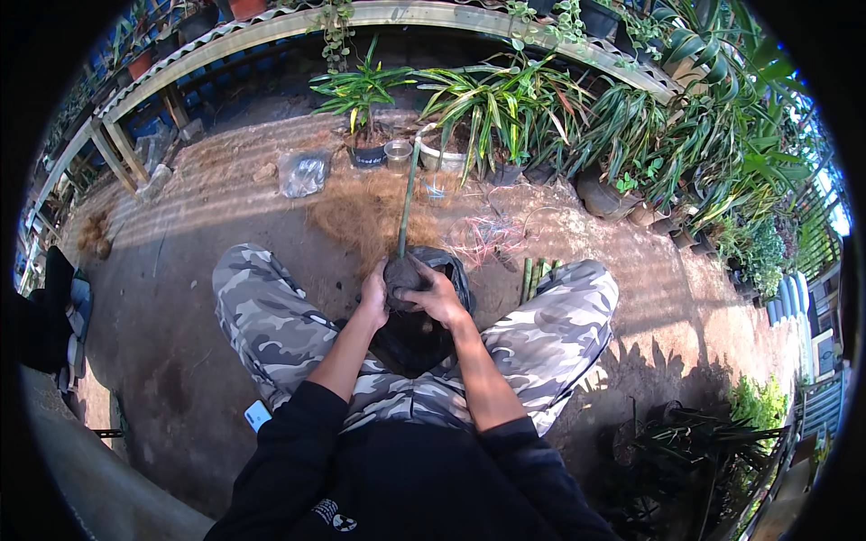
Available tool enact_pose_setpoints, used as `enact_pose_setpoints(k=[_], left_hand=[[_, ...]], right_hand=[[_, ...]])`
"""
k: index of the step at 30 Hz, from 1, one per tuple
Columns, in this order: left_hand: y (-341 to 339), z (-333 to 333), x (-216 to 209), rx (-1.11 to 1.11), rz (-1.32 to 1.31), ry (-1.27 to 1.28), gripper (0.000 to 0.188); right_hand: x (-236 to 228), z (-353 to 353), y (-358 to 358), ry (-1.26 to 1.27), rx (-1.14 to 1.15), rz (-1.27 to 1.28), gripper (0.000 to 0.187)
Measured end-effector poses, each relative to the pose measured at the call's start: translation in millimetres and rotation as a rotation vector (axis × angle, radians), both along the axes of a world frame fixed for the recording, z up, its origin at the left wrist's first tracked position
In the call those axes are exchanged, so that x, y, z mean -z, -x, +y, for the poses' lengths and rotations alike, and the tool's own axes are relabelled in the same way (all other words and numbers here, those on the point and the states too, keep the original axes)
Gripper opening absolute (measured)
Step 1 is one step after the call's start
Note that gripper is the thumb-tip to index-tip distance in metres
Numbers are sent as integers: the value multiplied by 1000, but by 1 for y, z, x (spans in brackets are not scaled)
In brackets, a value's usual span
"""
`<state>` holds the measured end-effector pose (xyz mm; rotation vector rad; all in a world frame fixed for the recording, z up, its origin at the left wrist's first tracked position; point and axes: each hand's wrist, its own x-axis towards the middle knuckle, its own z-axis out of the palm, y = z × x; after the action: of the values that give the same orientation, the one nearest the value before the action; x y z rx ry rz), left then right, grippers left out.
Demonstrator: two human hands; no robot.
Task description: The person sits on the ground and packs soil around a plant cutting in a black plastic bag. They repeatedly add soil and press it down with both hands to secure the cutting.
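Note:
Between my crossed legs, a dark, rounded ball of soil (400, 276) is cupped from both sides. My left hand (373, 294) wraps its left side, and my right hand (437, 298) presses its right side with the thumb across the front. A long green stem (409, 200) rises from the top of the ball, standing nearly upright with a slight lean; its upper end is pale and bent. Right below my hands sits an open black plastic bag (413, 347) with dark material inside. The undersides of the ball and some fingertips are hidden.
Brown fibre (347, 216) lies ahead, beside tangled pink string (492, 236). Cut green stems (530, 278) rest by my right knee. A clear plastic bag (305, 173), a clear cup (398, 155) and potted plants (368, 155) stand farther off. A phone (257, 415) is near my left elbow.

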<state>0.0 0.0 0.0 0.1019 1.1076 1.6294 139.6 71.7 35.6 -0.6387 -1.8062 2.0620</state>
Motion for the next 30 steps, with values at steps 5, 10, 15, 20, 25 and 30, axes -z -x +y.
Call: enact_pose_setpoints(k=[5, 10, 15, 20, 25, 30], left_hand=[[8, 15, -16, 45, -105, -92, 48], [0, 15, -15, -42, -33, -35, 45], [2, 14, -3, 26, -71, -97, 45], [8, 14, 4, 51, -87, -80, 48], [8, 10, 2, 64, -103, -84, 51], [4, 8, 7, 66, -53, -56, 52]], right_hand=[[-8, 16, 2, 223, -3, 145, 86], [-7, 5, 10, -494, 171, -85, 92], [-2, -1, 9, -725, 265, -128, 99], [-3, 2, 5, -659, 146, -74, 94], [-3, 6, 0, 84, 15, 40, 80], [-2, -3, 3, -114, 86, -22, 80]])
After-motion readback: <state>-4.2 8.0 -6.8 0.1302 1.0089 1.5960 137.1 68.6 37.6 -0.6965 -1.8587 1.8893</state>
